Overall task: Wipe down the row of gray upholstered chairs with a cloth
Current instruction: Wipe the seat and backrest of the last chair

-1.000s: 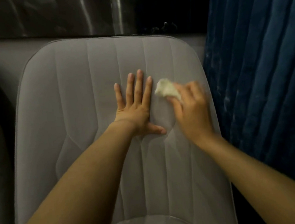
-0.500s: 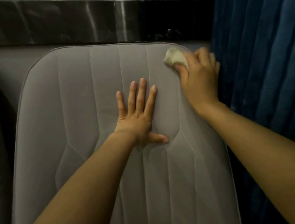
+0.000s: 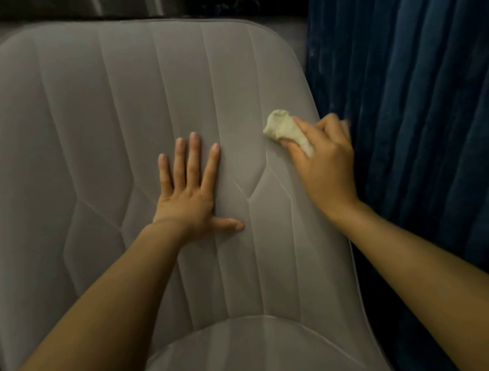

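1. The gray chair (image 3: 92, 145) fills the frame, and its backrest is being worked. The cloth (image 3: 284, 128), a pale crumpled wad, is pressed against the upholstery near the backrest's right edge, right of centre in the frame, close to the blue curtain (image 3: 423, 110).
2. The right hand (image 3: 324, 163) is clamped around the cloth, fingers curled over it, with only the wad's upper end left showing.
3. The left hand (image 3: 189, 196) is laid flat at the middle of the backrest, fingers straight and slightly apart, thumb out to the right. Nothing is held, and the chair appears to be steadied by it.
4. Progress is judged as partway through this one backrest. Only the right strip is being covered, the seat cushion (image 3: 252, 356) at the bottom of the frame is not being touched, and no wiped patch can be told from an unwiped one. The rest of the row is not shown, so plenty is presumed left.
5. Compared with half a second ago, the cloth has been drawn down from the backrest's upper right corner to mid-height along the same edge. A second ago it was at about this height, so an up-and-down pass is suggested.
6. The left hand has been kept in place. The view has dropped, so more of the cushion is now shown.
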`<state>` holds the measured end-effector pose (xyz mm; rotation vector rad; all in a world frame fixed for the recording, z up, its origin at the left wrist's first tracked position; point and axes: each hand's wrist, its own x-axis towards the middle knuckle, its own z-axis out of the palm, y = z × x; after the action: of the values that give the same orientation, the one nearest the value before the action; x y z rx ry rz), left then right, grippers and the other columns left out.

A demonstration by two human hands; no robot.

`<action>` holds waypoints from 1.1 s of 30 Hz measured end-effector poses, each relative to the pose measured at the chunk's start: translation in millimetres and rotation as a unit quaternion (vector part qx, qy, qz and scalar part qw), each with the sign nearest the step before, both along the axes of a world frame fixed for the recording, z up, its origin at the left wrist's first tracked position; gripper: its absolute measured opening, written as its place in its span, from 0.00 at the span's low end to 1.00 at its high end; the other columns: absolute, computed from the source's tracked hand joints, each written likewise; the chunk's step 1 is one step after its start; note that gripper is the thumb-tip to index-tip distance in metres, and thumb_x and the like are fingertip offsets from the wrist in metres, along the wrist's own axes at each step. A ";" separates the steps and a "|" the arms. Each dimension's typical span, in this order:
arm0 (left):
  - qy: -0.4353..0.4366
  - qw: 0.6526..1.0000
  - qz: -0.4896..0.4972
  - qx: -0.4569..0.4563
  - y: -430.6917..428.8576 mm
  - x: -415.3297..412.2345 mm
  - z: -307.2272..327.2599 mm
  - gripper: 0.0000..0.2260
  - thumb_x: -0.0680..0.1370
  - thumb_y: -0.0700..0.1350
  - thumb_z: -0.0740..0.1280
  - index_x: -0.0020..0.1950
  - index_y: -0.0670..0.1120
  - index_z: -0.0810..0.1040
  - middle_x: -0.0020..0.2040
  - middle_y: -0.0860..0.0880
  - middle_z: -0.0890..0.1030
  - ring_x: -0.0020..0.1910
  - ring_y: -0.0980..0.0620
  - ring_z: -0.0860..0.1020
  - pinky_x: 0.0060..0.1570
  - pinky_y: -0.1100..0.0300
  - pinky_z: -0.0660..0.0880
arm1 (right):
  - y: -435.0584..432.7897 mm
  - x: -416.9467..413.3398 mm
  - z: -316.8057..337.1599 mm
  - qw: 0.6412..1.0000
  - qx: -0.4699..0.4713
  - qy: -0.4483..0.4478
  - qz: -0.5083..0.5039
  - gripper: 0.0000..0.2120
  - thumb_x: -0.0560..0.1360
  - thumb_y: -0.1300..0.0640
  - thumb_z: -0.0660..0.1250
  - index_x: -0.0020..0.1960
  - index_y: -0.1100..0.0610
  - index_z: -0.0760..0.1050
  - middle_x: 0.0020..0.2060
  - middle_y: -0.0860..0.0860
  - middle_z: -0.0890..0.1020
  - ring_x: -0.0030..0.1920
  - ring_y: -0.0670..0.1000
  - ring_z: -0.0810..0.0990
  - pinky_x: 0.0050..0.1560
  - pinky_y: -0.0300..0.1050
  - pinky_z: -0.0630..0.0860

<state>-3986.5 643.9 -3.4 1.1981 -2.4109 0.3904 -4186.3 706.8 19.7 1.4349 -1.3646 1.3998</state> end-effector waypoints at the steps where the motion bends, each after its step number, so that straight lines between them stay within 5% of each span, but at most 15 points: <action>1: 0.008 1.000 -0.010 -0.020 -0.9 1.4 -2.3 0.57 0.64 0.75 0.63 0.69 0.50 0.24 0.66 0.46 0.20 0.61 0.50 0.14 0.58 0.52 0.15 | 2.9 0.5 -14.8 1.000 0.007 0.015 -0.012 0.18 0.73 0.52 0.65 0.56 0.63 0.79 0.37 0.59 0.74 0.39 0.59 0.71 0.41 0.50 0.70; 3: 0.010 0.998 -0.016 -0.060 -2.1 4.1 -11.1 0.57 0.64 0.75 0.62 0.74 0.47 0.32 0.72 0.43 0.30 0.66 0.50 0.19 0.62 0.52 0.18 | 15.0 4.1 -50.1 0.995 0.039 0.078 -0.038 0.16 0.73 0.55 0.63 0.55 0.64 0.79 0.35 0.59 0.73 0.39 0.56 0.68 0.39 0.48 0.68; 6: -0.007 0.998 -0.022 -0.050 0.3 10.8 -27.2 0.59 0.64 0.73 0.67 0.73 0.49 0.29 0.71 0.44 0.28 0.65 0.51 0.17 0.62 0.53 0.18 | 37.4 6.6 -99.3 0.982 0.112 0.152 -0.032 0.15 0.73 0.57 0.61 0.54 0.64 0.79 0.35 0.58 0.74 0.39 0.54 0.65 0.36 0.52 0.72; 10: -0.029 0.994 -0.025 -0.101 0.2 37.5 -64.4 0.67 0.52 0.69 0.76 0.78 0.43 0.44 0.76 0.37 0.48 0.75 0.46 0.34 0.71 0.51 0.30 | 52.6 12.2 -109.0 0.982 0.131 0.136 -0.018 0.17 0.74 0.55 0.61 0.54 0.65 0.78 0.36 0.57 0.73 0.39 0.52 0.65 0.35 0.50 0.74; 14: -0.040 0.990 -0.034 -0.134 -1.5 51.1 -95.0 0.70 0.48 0.66 0.79 0.79 0.45 0.43 0.77 0.39 0.49 0.76 0.45 0.37 0.73 0.50 0.33 | 43.2 10.3 -70.7 0.996 0.049 0.051 -0.048 0.16 0.75 0.55 0.62 0.55 0.65 0.78 0.37 0.58 0.73 0.39 0.54 0.68 0.40 0.46 0.68; 17: -0.025 0.988 -0.032 -0.152 -0.6 50.3 -100.9 0.69 0.50 0.64 0.80 0.78 0.45 0.42 0.76 0.37 0.53 0.76 0.45 0.37 0.72 0.49 0.32 | 39.4 9.7 -89.8 0.991 0.064 0.084 -0.088 0.16 0.74 0.56 0.61 0.55 0.64 0.78 0.37 0.59 0.74 0.40 0.54 0.66 0.40 0.47 0.68; 24: -0.037 0.990 -0.035 -0.135 5.9 57.3 -118.0 0.69 0.48 0.62 0.81 0.79 0.45 0.47 0.77 0.38 0.51 0.76 0.45 0.37 0.73 0.49 0.33 | 67.7 20.8 -172.0 0.965 0.183 0.181 -0.043 0.14 0.74 0.58 0.61 0.50 0.65 0.80 0.33 0.55 0.72 0.37 0.51 0.63 0.38 0.43 0.60; 28: -0.061 0.989 -0.039 -0.128 7.8 61.9 -125.6 0.73 0.44 0.60 0.82 0.79 0.44 0.45 0.78 0.41 0.41 0.77 0.44 0.38 0.73 0.48 0.33 | 55.3 29.2 -133.6 0.985 0.115 0.122 -0.046 0.16 0.74 0.57 0.60 0.53 0.65 0.79 0.35 0.57 0.73 0.39 0.52 0.64 0.37 0.47 0.68; 33: -0.063 0.987 -0.038 -0.141 5.3 61.2 -127.8 0.74 0.43 0.60 0.82 0.79 0.45 0.43 0.77 0.44 0.36 0.77 0.44 0.38 0.73 0.47 0.33 | 21.6 31.7 -102.9 0.993 0.067 0.078 -0.049 0.15 0.74 0.56 0.62 0.55 0.65 0.78 0.37 0.58 0.75 0.40 0.52 0.64 0.41 0.45 0.64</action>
<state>-3925.3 649.2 -131.2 0.9790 -2.3961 0.7737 -4154.6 728.4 -83.2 1.5078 -1.4313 1.1273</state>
